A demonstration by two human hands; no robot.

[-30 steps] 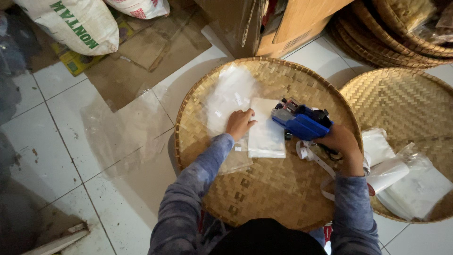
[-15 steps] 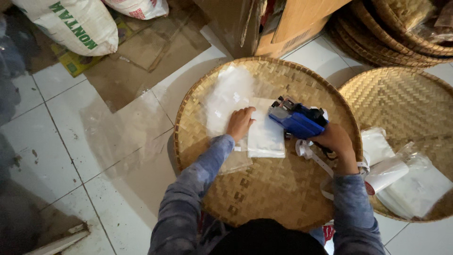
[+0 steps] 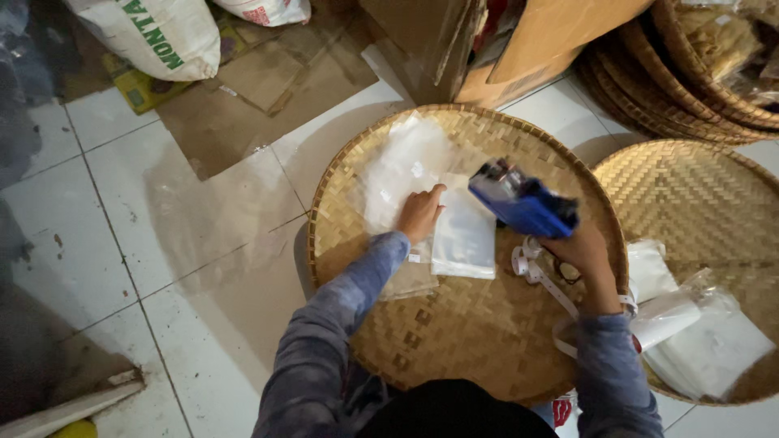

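Hands over woven tray point(image 3: 487, 341): left hand point(image 3: 419, 213) flat on plastic bags point(image 3: 464, 235), right hand point(image 3: 580, 247) gripping blue label gun point(image 3: 522, 201).

The person wears a long-sleeved top in a mottled blue-grey, faded and patchy like washed denim. Both sleeves point(image 3: 341, 324) reach down to the wrists, where the cloth bunches into soft folds. The left hand point(image 3: 419, 212) and the right hand point(image 3: 580, 251) are bare, with no gloves. A dark garment point(image 3: 454, 410) covers the lap at the lower edge.
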